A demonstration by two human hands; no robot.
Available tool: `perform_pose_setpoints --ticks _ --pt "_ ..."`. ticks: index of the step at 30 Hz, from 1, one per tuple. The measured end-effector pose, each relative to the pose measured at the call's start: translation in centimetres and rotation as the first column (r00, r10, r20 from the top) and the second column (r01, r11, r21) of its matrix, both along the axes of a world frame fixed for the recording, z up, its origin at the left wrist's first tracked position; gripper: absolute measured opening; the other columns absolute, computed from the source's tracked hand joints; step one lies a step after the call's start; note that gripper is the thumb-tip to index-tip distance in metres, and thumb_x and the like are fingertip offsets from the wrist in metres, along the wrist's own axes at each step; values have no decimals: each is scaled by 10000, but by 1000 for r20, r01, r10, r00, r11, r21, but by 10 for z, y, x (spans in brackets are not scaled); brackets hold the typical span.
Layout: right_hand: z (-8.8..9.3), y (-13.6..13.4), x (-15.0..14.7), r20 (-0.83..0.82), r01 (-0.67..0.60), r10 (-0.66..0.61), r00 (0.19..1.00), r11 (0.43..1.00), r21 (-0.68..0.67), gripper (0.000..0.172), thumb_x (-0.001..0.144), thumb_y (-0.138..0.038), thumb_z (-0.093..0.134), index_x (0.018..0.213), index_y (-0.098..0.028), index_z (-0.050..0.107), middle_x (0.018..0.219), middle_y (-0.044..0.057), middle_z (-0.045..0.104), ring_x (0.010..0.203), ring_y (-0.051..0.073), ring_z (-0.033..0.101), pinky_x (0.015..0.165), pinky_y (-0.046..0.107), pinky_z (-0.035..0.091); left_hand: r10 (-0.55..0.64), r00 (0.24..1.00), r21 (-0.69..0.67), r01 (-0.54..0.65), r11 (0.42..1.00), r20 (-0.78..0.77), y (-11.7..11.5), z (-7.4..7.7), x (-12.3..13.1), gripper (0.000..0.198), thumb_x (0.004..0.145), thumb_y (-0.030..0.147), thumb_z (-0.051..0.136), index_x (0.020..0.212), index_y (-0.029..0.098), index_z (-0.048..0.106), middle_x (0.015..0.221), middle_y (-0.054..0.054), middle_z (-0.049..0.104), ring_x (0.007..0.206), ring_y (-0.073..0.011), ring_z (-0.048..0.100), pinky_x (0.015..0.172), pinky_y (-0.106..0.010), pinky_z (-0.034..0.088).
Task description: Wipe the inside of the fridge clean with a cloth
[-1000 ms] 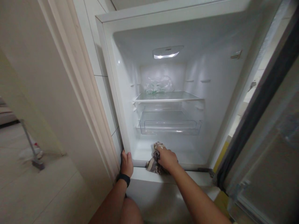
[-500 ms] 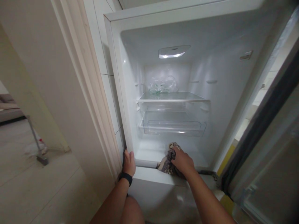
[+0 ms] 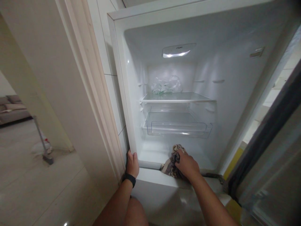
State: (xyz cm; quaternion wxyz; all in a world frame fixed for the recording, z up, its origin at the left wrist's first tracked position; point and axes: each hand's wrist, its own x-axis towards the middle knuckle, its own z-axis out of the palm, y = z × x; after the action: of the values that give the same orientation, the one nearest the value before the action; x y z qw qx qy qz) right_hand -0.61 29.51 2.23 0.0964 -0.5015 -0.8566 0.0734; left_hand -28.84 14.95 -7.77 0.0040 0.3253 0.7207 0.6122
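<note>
A white refrigerator [image 3: 121, 94] stands open in front of me. My right hand [image 3: 188, 164] bunches a patterned brown and grey cloth [image 3: 172, 163] at the front lip of the compartment floor. The cloth hangs over that lip, below the clear plastic drawer [image 3: 180, 128]. My left hand [image 3: 133, 163], with a black band at the wrist, holds the refrigerator's lower left edge. Its thumb lies on the front face, and its other fingers are partly hidden round the side. A crumpled clear plastic bag [image 3: 166, 84] lies on the glass shelf [image 3: 178, 97].
The open refrigerator door [image 3: 277, 163] with its dark gasket fills the right side. A door frame [image 3: 94, 94] and wall stand close on the left. Farther left are a broom-like tool [image 3: 47, 158], a plastic bag on the floor and a grey sofa [image 3: 14, 110].
The view has shifted slightly, so the scene sits a little farther right. Both hands keep nearly the same places on the refrigerator and the cloth.
</note>
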Motion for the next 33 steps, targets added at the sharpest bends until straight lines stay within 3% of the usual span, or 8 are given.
perform_pose_setpoints --ticks 19,22,26,29,33 --pt "0 -7 -3 26 -20 19 999 998 63 623 824 -348 585 1438 -267 510 1442 182 614 1123 376 688 862 462 507 -1 1000 -9 1 1000 12 -1 3 2 666 1070 550 269 1591 134 269 1663 -223 410 1558 -260 409 1338 -468 275" --pt "2 -11 -3 33 -33 31 999 996 80 639 849 -458 592 1455 -276 508 1436 193 605 1121 395 680 860 481 510 3 1000 -7 -2 1000 12 -2 4 3 658 1069 543 277 1587 137 275 1662 -227 412 1561 -266 407 1341 -487 270" --pt "3 -16 -4 23 -59 58 998 995 80 829 766 -644 699 1487 -289 492 1473 207 577 1161 429 656 891 502 507 5 1000 -1 -5 1000 1 -1 3 3 644 1068 525 281 1572 124 300 1634 -236 444 1550 -262 423 1333 -484 288" --pt "3 -20 -7 55 -51 45 997 993 108 878 714 -542 791 1499 -310 476 1473 207 570 1152 421 656 880 491 500 5 1000 -3 -5 1000 -1 -1 3 3 649 1067 526 283 1567 113 301 1639 -245 433 1546 -266 428 1331 -481 292" --pt "-1 -21 -7 71 -40 29 997 988 151 760 748 -342 765 1461 -319 505 1438 185 602 1114 373 677 874 460 494 3 1000 -3 -3 1000 -4 -1 4 2 629 1068 520 287 1547 113 320 1626 -250 446 1536 -277 435 1327 -502 295"
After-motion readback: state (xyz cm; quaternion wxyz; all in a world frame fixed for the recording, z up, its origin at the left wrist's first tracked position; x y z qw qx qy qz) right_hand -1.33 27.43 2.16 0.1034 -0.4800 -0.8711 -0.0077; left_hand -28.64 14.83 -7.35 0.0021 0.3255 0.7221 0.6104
